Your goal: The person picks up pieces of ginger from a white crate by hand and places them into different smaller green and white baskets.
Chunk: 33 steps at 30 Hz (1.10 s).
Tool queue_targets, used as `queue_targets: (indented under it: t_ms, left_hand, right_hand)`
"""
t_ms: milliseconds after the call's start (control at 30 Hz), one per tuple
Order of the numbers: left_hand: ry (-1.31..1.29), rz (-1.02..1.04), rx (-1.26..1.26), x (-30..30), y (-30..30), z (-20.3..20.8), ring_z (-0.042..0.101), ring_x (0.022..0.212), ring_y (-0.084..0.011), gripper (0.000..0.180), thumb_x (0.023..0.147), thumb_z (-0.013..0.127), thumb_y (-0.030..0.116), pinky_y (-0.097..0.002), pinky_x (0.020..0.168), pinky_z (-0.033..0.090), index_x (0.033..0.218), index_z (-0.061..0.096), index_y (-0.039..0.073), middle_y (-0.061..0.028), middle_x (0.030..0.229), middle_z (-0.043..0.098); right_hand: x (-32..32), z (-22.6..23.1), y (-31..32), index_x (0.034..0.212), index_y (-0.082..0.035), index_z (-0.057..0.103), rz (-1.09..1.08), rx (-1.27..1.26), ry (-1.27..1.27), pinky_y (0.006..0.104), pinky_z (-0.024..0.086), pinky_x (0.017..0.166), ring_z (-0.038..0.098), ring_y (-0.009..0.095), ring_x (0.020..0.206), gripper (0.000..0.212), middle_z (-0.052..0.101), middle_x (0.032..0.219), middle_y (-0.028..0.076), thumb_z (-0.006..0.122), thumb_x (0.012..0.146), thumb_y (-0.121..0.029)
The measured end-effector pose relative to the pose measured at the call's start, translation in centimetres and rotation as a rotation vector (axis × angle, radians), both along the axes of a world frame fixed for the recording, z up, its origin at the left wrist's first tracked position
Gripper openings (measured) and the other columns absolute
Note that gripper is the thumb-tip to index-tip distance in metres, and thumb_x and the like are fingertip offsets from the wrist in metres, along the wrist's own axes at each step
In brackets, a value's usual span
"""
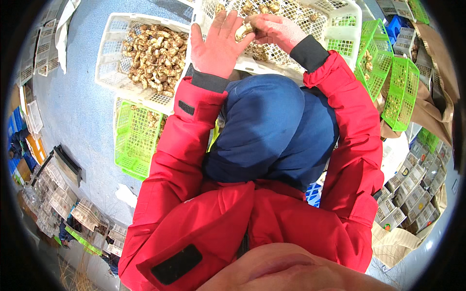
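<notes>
My right hand [280, 32] pinches a pale, brown-mottled mushroom [244, 32] over a white plastic crate [342, 30] with a lattice bottom. Beside it, my left hand [217, 48] is open with fingers stretched out. Its thumb lies close to the mushroom; whether it touches I cannot tell. Several more mushrooms [266, 8] lie scattered in that crate. To the left, another white crate [108, 53] holds a thick heap of brown and cream mushrooms [156, 58].
A green basket [136, 140] with a few mushrooms stands below the heaped crate. Two green baskets [374, 58] [402, 92] with small pieces stand at the right. Stacked light-coloured crates [415, 186] fill the lower right. My knees [267, 121] are between my arms.
</notes>
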State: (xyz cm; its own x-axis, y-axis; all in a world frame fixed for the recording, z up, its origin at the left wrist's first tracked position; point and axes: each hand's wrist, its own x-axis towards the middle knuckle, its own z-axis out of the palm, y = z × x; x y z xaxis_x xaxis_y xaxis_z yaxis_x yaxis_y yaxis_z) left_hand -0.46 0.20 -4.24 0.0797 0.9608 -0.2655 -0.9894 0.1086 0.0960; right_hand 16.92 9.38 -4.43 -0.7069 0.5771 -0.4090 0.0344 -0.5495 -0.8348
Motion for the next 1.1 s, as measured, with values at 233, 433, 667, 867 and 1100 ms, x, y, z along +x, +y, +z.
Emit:
queue_targets:
  t_ms: [233, 433, 667, 867, 1100]
  left_hand:
    - [-0.074, 0.132, 0.026, -0.6, 0.1, 0.2, 0.015, 0.136, -0.0249, 0.07, 0.086, 0.044, 0.052, -0.0627, 0.106, 0.012, 0.136, 0.026, 0.007, -0.0119, 0.145, 0.023]
    - [-0.106, 0.152, 0.026, -1.2, -0.3, -0.1, 0.012, 0.137, -0.0246, 0.064, 0.087, 0.044, 0.048, -0.0625, 0.106, 0.012, 0.133, 0.031, 0.005, -0.0127, 0.144, 0.025]
    - [-0.15, 0.243, 0.085, -6.8, 1.1, -1.5, 0.032, 0.127, -0.0313, 0.053, 0.084, 0.051, 0.041, -0.0637, 0.103, 0.017, 0.117, 0.043, 0.001, -0.0174, 0.131, 0.04]
    - [0.491, 0.197, 0.166, -11.6, 9.7, -0.1, 0.005, 0.138, -0.0257, 0.065, 0.088, 0.04, 0.042, -0.0688, 0.102, 0.009, 0.142, 0.017, 0.013, -0.0071, 0.148, 0.013]
    - [0.648, 0.138, 0.054, -11.8, 8.5, 2.2, 0.013, 0.135, -0.0327, 0.066, 0.088, 0.049, 0.031, -0.0673, 0.103, 0.013, 0.138, 0.018, 0.0, -0.0151, 0.147, 0.011]
  right_hand:
    - [1.0, -0.9, 0.6, 0.121, -0.001, 0.05, -0.1, -0.025, -0.074, 0.0273, 0.049, 0.08, 0.059, 0.015, 0.086, 0.044, 0.061, 0.101, 0.009, 0.05, 0.091, -0.034]
    - [1.1, -1.7, 1.1, 0.121, -0.004, 0.051, -0.059, 0.024, -0.085, 0.0274, 0.049, 0.079, 0.059, 0.014, 0.086, 0.041, 0.061, 0.1, 0.009, 0.049, 0.092, -0.033]
    - [7.8, -10.3, 4.8, 0.109, -0.017, 0.061, 0.241, 0.627, -0.911, 0.034, 0.047, 0.079, 0.062, 0.025, 0.089, 0.035, 0.065, 0.096, 0.01, 0.052, 0.08, -0.035]
    - [15.7, -12.8, 7.1, 0.1, -0.014, 0.065, -0.046, 0.477, -1.339, 0.0349, 0.048, 0.078, 0.063, 0.024, 0.085, 0.031, 0.067, 0.09, 0.008, 0.053, 0.077, -0.032]
    - [15.3, -12.2, 8.8, 0.103, -0.007, 0.062, -0.21, 0.676, -1.51, 0.0369, 0.044, 0.087, 0.06, 0.029, 0.098, 0.052, 0.064, 0.1, 0.017, 0.049, 0.078, -0.05]
